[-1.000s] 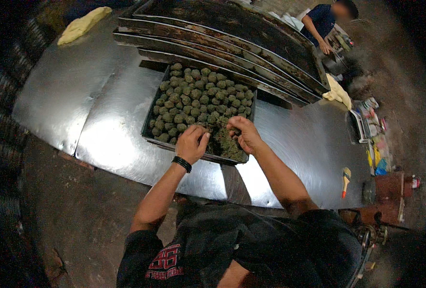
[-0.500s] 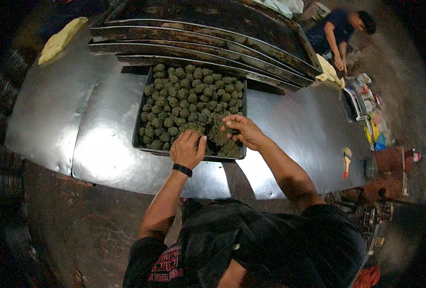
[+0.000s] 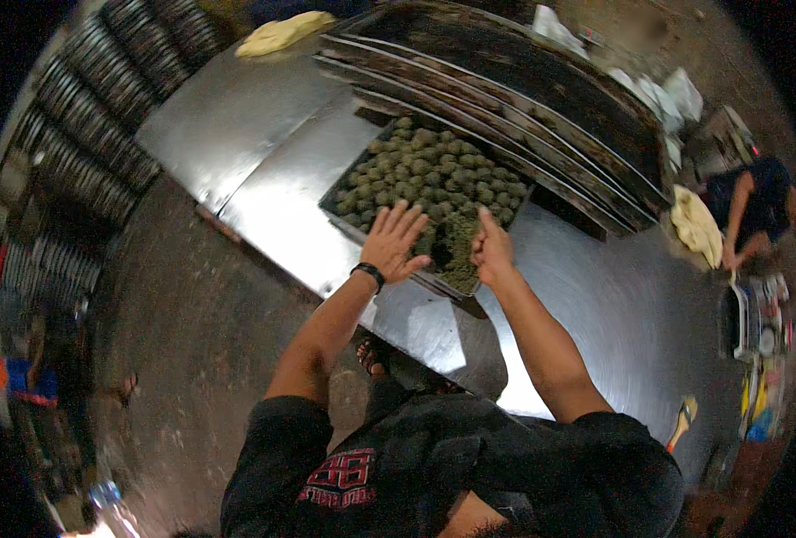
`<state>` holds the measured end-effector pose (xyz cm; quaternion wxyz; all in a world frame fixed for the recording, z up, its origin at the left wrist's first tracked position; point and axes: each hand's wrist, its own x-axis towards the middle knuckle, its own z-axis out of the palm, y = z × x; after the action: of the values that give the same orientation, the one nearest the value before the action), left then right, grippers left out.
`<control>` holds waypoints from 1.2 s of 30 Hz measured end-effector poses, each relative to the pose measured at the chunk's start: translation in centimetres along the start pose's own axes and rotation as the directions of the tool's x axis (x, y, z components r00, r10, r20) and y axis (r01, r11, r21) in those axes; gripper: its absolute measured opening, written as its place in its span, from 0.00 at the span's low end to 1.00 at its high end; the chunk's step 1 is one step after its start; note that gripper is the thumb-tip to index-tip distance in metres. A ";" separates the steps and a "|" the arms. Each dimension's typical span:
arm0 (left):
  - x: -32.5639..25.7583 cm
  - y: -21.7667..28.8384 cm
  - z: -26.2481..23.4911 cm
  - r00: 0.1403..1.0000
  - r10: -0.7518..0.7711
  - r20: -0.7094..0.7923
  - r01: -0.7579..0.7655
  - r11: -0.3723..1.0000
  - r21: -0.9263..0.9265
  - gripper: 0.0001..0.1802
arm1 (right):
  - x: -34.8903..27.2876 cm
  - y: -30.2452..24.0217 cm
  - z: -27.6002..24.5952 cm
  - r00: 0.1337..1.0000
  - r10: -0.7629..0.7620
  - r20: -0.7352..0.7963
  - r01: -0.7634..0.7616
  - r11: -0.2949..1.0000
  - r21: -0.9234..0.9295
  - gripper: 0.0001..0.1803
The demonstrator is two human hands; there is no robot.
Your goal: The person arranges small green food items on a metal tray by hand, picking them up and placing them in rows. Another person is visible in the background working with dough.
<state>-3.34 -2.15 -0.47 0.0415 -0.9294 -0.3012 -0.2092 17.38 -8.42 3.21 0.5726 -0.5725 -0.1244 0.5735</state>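
A dark rectangular tray [image 3: 338, 219] on the metal table holds many rough, green-brown balls [image 3: 434, 161] packed close together. Loose crumbly mixture [image 3: 459, 260] of the same colour lies in its near right corner. My left hand [image 3: 396, 240] is open over the tray's near edge, palm down with fingers spread, above the closest balls. Beside the loose mixture, my right hand [image 3: 493, 247] has its fingers curled in, one finger pointing up; whatever lies inside them is hidden.
Large blackened baking trays [image 3: 496, 99] are stacked behind the ball tray. Pale dough lies at the far left [image 3: 283, 34] and at the right [image 3: 695, 224], near a co-worker [image 3: 749, 202]. A brush [image 3: 683, 423] rests at the table's right. Racks of trays [image 3: 102, 81] stand at left.
The view has swung, so the tray appears turned and further right. My left hand has spread its fingers; my right hand, earlier pinching mixture, is now upright with fingers curled.
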 end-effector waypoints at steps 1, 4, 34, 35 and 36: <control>-0.3 0.2 -0.3 1.000 -0.021 0.021 0.020 0.999 0.035 0.40 | 0.0 0.3 -0.1 0.997 -0.057 -0.048 0.055 0.997 -0.045 0.18; -0.8 0.6 -0.6 0.999 -0.040 0.035 0.038 0.997 0.063 0.42 | -0.5 0.7 -0.5 0.989 -0.039 0.146 0.023 0.994 0.110 0.16; -0.6 -1.0 1.9 0.990 0.005 -0.142 -0.058 0.927 -0.369 0.25 | -2.3 1.5 2.7 0.998 -0.007 -0.060 0.027 0.942 0.334 0.19; -0.5 -0.9 1.8 0.988 -0.009 -0.156 -0.045 0.940 -0.339 0.24 | -3.0 0.9 2.8 0.998 -0.011 -0.062 0.032 0.942 0.333 0.18; -0.3 -0.6 1.6 0.985 -0.020 -0.171 -0.035 0.950 -0.312 0.24 | -3.7 0.3 2.5 0.997 -0.017 -0.069 0.039 0.942 0.333 0.17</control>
<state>-3.30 -1.52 -2.10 -0.0799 -0.9037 -0.2558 -0.3338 14.08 -10.24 5.64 0.6731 -0.4838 -0.0149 0.5592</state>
